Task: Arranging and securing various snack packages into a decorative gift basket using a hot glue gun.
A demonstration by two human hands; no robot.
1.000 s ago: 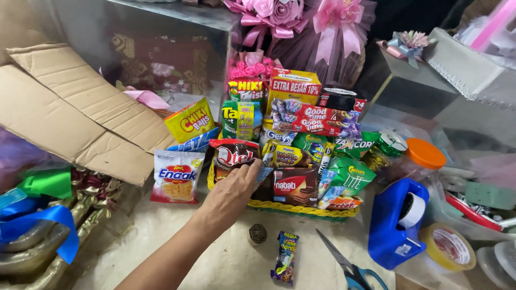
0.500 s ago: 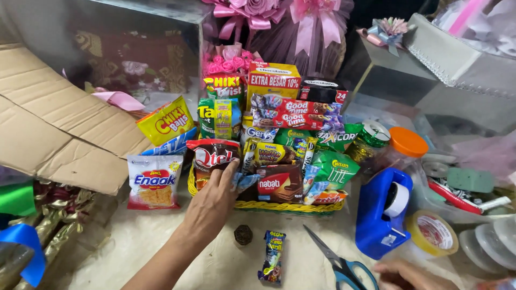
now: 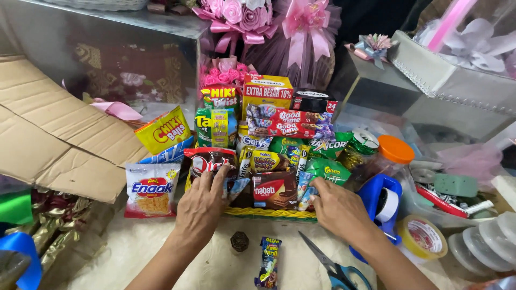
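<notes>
Fingers of left hand (image 3: pixel 201 201), right hand (image 3: pixel 338 207) spread on basket (image 3: pixel 269 214)

Between the left hand (image 3: pixel 201 201) and the right hand (image 3: pixel 338 209) the near strip of cloth-covered floor (image 3: pixel 215 263) is mostly open, broken only by a small dark round thing (image 3: pixel 239 241), a slim candy packet (image 3: pixel 269 261) and the scissors (image 3: pixel 330 263). To the right, a blue tape dispenser (image 3: pixel 381 204), a yellow tape roll (image 3: pixel 422 236) and an orange-lidded jar (image 3: pixel 387 158) crowd close beside the packed snack basket (image 3: pixel 271 214). To the left, a white snack bag (image 3: pixel 151 189) and flattened cardboard (image 3: pixel 59 139) close that side.
</notes>
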